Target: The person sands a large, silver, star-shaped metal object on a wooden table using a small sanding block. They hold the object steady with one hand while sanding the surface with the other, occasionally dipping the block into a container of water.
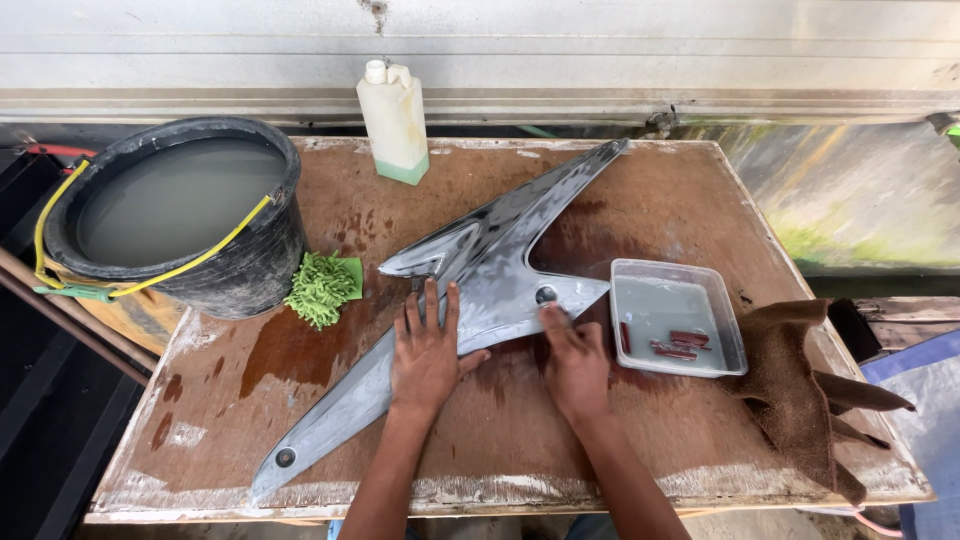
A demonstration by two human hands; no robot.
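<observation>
Grey Y-shaped plastic panel lies wet across centre of wooden table. L hand flat on panel, fingers spread. R hand w/ fingertips on panel's lower edge, just left of clear tray w/ water. Black bucket of murky water upper left; green mitt beside it. White bottle top centre. Brown cloth at right edge.

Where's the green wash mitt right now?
The green wash mitt lies left of centre on the wooden table, between the black bucket and the grey panel.
</observation>
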